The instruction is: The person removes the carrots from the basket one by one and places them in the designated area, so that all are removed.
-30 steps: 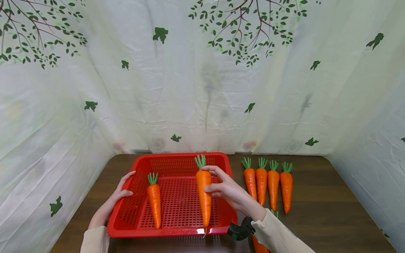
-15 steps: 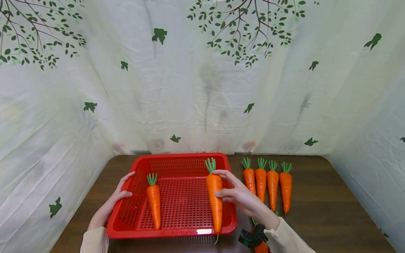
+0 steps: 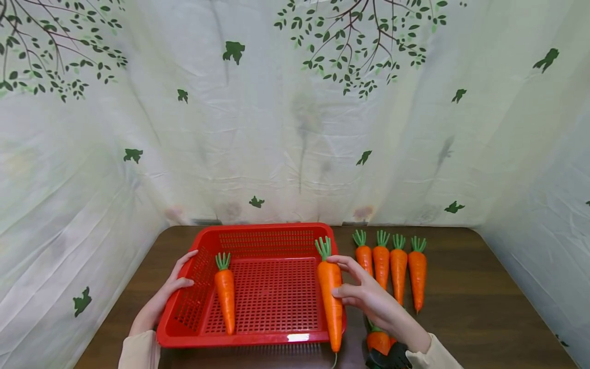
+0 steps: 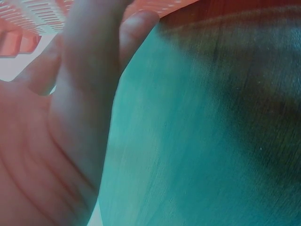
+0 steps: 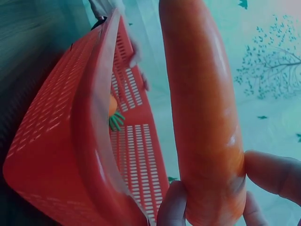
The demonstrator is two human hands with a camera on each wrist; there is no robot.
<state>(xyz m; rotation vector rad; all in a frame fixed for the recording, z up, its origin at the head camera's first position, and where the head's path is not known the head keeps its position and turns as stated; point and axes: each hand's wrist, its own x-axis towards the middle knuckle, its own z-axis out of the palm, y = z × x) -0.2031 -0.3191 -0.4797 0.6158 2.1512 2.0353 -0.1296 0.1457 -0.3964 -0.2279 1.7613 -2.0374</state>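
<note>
My right hand (image 3: 375, 300) pinches an orange carrot (image 3: 330, 297) with green stalks between thumb and fingers. In the head view this carrot overlaps the front right corner of a red perforated basket (image 3: 251, 340); in the right wrist view it is raised beside the basket's rim (image 5: 89, 117). My left hand (image 3: 166, 292) grips the basket's left side, thumb and fingers over the rim. Within the basket, one carrot (image 3: 225, 294) lies toward the left. The left wrist view shows my left hand (image 4: 80, 94) close up against the basket wall.
Right of the basket, several carrots (image 3: 417, 277) lie in a row on the dark wooden table (image 3: 475, 307). Another carrot (image 3: 379, 341) is partly hidden by a black wrist strap (image 3: 394, 357). A pale curtain (image 3: 295, 154) with leaf prints hangs behind and at the sides.
My right hand has carried the carrot rightward and nearer to me, from over the basket's inside to its front right corner. The left hand and basket have stayed put.
</note>
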